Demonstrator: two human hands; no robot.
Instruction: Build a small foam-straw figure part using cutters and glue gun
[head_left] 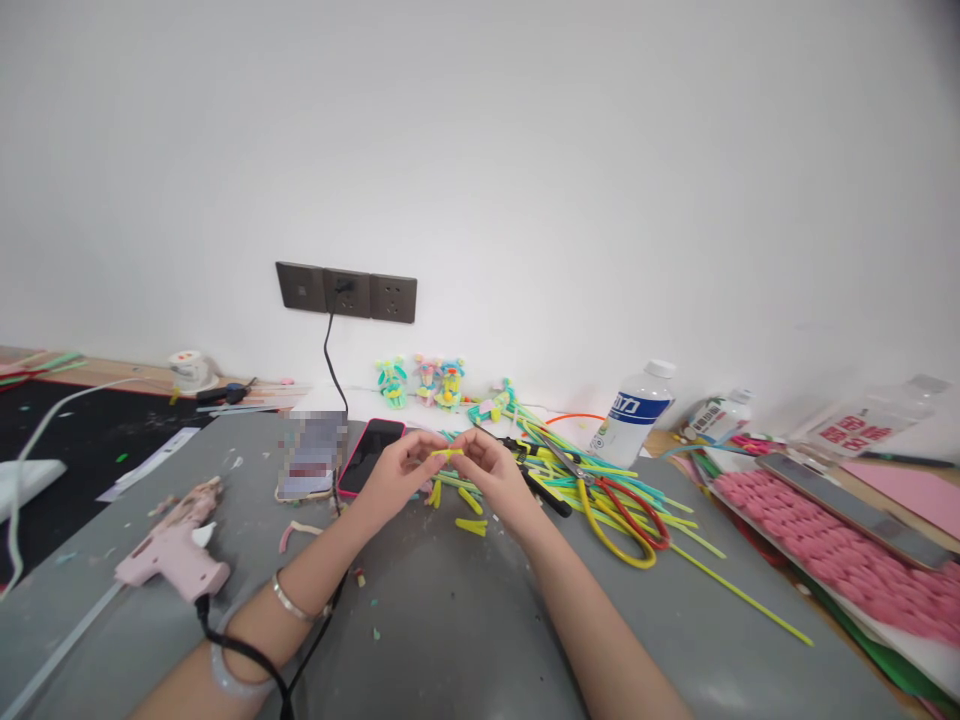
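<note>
My left hand (395,470) and my right hand (491,470) meet above the grey table (450,620), both pinching the ends of a short yellow straw piece (448,453). Below them lie cut yellow straw pieces (471,525). A heap of green and yellow straws (600,480) spreads to the right of my right hand, with yellow-handled scissors (611,525) and red-handled scissors (634,505) on it. A bracelet circles my left wrist.
A pink glue gun (176,550) with a black cord lies at the left. A pink-cased phone (370,455) sits behind my hands. Small straw figures (424,382) stand by the wall. A water bottle (634,412) and a pink foam sheet (840,560) are at the right.
</note>
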